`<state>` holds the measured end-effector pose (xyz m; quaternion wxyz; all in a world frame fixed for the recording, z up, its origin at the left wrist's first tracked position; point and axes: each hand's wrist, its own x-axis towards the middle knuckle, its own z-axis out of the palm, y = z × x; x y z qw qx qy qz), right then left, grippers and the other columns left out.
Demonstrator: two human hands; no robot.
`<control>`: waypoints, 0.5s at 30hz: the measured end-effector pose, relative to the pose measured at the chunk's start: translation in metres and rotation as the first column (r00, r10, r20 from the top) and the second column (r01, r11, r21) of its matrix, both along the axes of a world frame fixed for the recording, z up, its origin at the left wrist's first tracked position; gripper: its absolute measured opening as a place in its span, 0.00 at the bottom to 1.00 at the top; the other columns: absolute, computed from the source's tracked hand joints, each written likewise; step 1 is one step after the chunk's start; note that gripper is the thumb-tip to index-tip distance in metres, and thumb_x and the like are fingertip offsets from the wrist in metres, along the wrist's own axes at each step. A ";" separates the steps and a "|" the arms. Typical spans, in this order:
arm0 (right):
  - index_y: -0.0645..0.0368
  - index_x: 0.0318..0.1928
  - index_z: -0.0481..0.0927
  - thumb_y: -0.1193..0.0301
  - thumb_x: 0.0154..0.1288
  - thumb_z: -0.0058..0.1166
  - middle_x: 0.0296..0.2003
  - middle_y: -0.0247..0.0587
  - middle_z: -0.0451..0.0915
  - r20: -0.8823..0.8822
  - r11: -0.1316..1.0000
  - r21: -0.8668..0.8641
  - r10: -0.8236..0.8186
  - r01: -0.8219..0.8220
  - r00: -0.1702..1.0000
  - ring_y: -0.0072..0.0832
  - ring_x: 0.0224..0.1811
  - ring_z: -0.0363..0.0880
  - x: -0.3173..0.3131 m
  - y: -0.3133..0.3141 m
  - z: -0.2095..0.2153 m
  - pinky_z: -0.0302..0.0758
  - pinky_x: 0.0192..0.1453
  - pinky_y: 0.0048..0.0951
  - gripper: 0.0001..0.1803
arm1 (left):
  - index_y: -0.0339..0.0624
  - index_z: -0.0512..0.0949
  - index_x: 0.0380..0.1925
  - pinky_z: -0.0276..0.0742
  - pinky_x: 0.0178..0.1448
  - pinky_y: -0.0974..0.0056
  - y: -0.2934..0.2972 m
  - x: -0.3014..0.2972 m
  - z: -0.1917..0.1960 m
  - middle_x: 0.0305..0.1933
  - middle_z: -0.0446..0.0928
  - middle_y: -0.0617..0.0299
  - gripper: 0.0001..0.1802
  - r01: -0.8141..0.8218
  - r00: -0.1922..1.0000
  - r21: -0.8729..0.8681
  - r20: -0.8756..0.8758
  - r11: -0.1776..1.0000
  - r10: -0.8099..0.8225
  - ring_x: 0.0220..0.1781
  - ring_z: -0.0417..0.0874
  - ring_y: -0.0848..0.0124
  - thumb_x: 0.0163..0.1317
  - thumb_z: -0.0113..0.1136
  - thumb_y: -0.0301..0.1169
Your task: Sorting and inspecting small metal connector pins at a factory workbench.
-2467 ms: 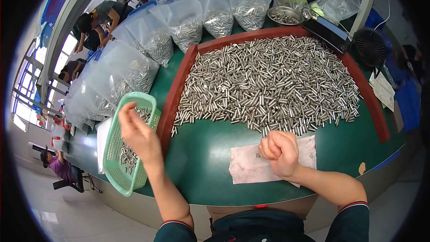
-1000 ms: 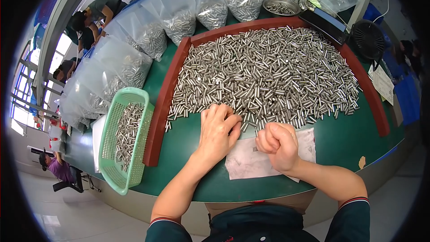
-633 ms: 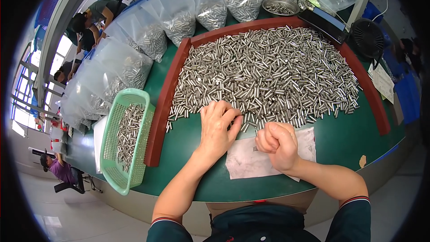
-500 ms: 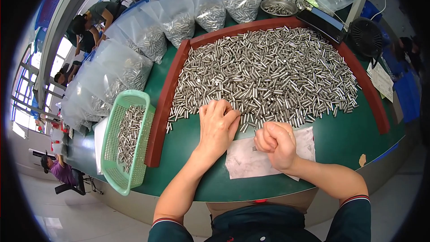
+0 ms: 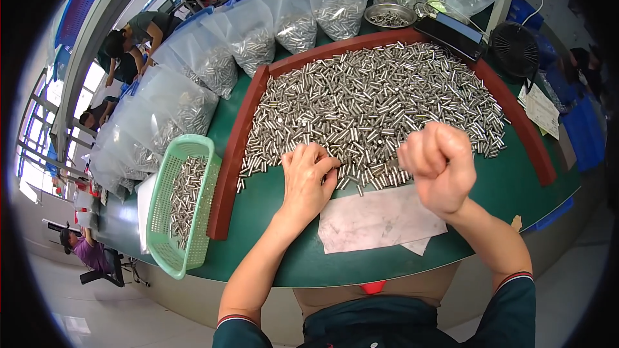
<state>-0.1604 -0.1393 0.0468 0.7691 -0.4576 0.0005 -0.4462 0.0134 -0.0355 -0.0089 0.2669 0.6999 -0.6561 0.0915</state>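
Observation:
A wide heap of short silvery metal pins (image 5: 380, 103) covers the green table. My left hand (image 5: 304, 177) rests at the heap's near edge, its fingers curled and thumb drawn in; what they hold, if anything, is hidden. Raised above the table, my right hand (image 5: 442, 166) is closed in a fist beside the heap's near right part. Its fingers hide whatever may be inside. Between my forearms, close below the hands, a stained pale cloth (image 5: 374, 222) lies flat on the table.
Dark red rails (image 5: 233, 167) border the heap. Left of them stands a green basket (image 5: 155, 219) with more pins inside. Bags of pins (image 5: 293, 16) line the table's back and left. A metal bowl (image 5: 391, 17), dark tray-like device (image 5: 451, 37) and black fan (image 5: 514, 50) sit back right.
My right fist has risen and moved right, away from the cloth, uncovering more of it. My left hand stays at the heap's edge, fingers curled. The view has shifted slightly.

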 end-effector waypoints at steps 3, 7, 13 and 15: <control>0.55 0.11 0.53 0.69 0.61 0.33 0.08 0.29 0.53 -0.014 0.989 -0.116 -0.098 0.096 0.995 0.17 0.12 0.47 -0.007 -0.015 0.006 0.48 0.18 0.21 0.20 | 0.45 0.77 0.22 0.56 0.42 0.64 -0.001 -0.002 0.002 0.27 0.67 0.66 0.07 0.014 1.000 0.013 -0.007 1.000 -0.013 0.35 0.67 0.69 0.39 0.62 0.25; 0.56 0.12 0.53 0.71 0.60 0.34 0.09 0.28 0.52 -0.070 0.952 -0.244 -0.207 0.184 0.976 0.16 0.13 0.48 -0.011 -0.033 -0.005 0.47 0.18 0.21 0.19 | 0.44 0.77 0.22 0.56 0.42 0.63 -0.005 -0.004 0.005 0.27 0.67 0.66 0.07 0.032 0.999 0.041 0.014 0.999 -0.033 0.34 0.67 0.69 0.39 0.63 0.25; 0.59 0.10 0.53 0.77 0.48 0.38 0.08 0.34 0.52 0.093 0.694 -0.638 -0.362 0.334 0.928 0.24 0.08 0.50 -0.024 -0.040 -0.028 0.48 0.13 0.27 0.14 | 0.43 0.77 0.22 0.55 0.42 0.63 -0.010 -0.004 0.004 0.27 0.67 0.67 0.06 0.072 0.996 0.058 0.047 0.996 -0.075 0.34 0.68 0.69 0.40 0.61 0.24; 0.59 0.09 0.53 0.78 0.41 0.41 0.08 0.35 0.52 0.231 0.461 -0.810 -0.317 0.363 0.920 0.28 0.08 0.49 -0.024 -0.044 -0.026 0.48 0.13 0.29 0.13 | 0.43 0.77 0.23 0.55 0.42 0.63 -0.011 -0.003 0.005 0.27 0.68 0.67 0.06 0.077 0.995 0.078 0.061 0.994 -0.082 0.34 0.68 0.69 0.41 0.61 0.24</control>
